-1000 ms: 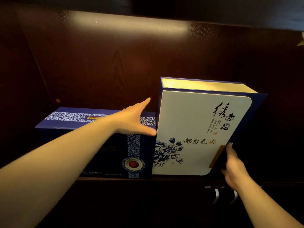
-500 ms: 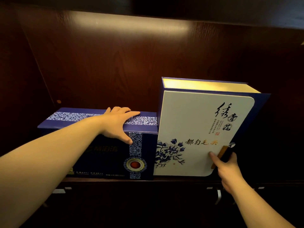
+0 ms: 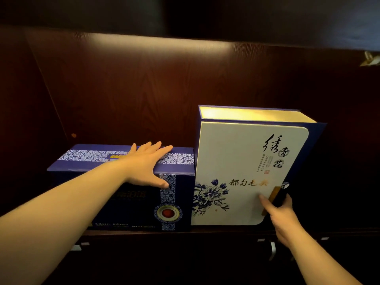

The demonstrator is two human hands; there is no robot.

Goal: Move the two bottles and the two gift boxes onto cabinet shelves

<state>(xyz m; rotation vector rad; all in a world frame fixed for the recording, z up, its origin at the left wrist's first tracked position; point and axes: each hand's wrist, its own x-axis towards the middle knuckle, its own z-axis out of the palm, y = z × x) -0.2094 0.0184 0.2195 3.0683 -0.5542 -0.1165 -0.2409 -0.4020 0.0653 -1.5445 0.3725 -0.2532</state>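
Two gift boxes stand side by side on a dark wooden cabinet shelf (image 3: 226, 230). The low dark blue gift box (image 3: 127, 202) with a patterned band sits on the left. My left hand (image 3: 148, 163) lies on its top front edge, fingers spread over the lid, thumb down the front. The taller white gift box (image 3: 242, 171) with blue flowers and calligraphy stands upright to the right, touching the blue one. My right hand (image 3: 277, 210) grips its lower right edge at the clasp. No bottles are in view.
The cabinet's dark wood back panel (image 3: 164, 89) is lit from above. The left side wall (image 3: 30, 120) stands close to the blue box. Metal door handles (image 3: 272, 249) show below the shelf. Dark shelf space lies right of the white box.
My left hand dropped from the white box's left side onto the blue box's top. My right thumb came round onto the white box's front. Both boxes stayed in place.
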